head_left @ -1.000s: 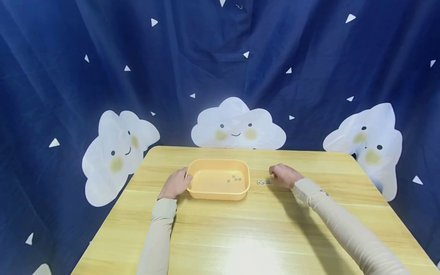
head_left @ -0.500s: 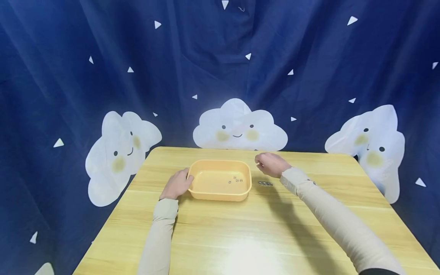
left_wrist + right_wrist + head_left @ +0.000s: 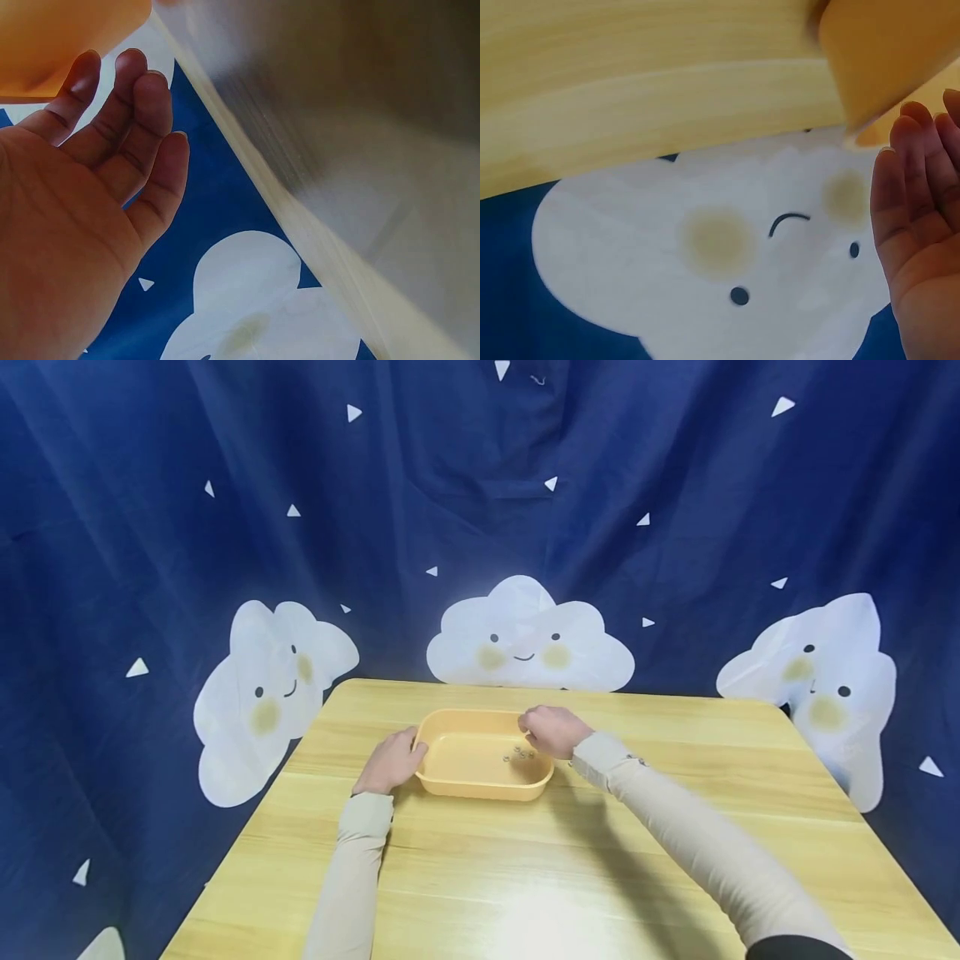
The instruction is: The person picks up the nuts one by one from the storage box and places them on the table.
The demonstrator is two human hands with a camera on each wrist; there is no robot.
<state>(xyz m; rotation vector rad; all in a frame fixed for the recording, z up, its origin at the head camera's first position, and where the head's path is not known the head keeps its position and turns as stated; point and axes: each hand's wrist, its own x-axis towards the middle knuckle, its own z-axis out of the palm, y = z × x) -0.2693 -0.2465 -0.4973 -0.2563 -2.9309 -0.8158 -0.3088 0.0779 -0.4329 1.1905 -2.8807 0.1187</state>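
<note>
A shallow yellow-orange plastic basin (image 3: 483, 791) sits on the table. My left hand (image 3: 390, 762) holds its left rim, thumb over the edge and the other fingers along the outer wall. In the left wrist view those fingers bend gently beside the basin's side. My right hand (image 3: 557, 732) is over the basin's right end, fingers curled downward; I cannot tell whether anything is between the fingertips. Several small shiny silvery pieces (image 3: 522, 755) lie on the basin floor beneath it. Right of the basin, one such piece (image 3: 570, 764) peeks out by the right cuff, which hides the row there.
The light wood table (image 3: 465, 868) extends on all sides of the basin. Beyond its far edge hangs a dark blue curtain (image 3: 480, 460) with white cloud faces and small triangles. The right forearm (image 3: 690, 835) crosses the table's right half.
My right hand has lifted from beside the row of small silvery pieces and moved left over the basin. My left hand stays at the left rim.
</note>
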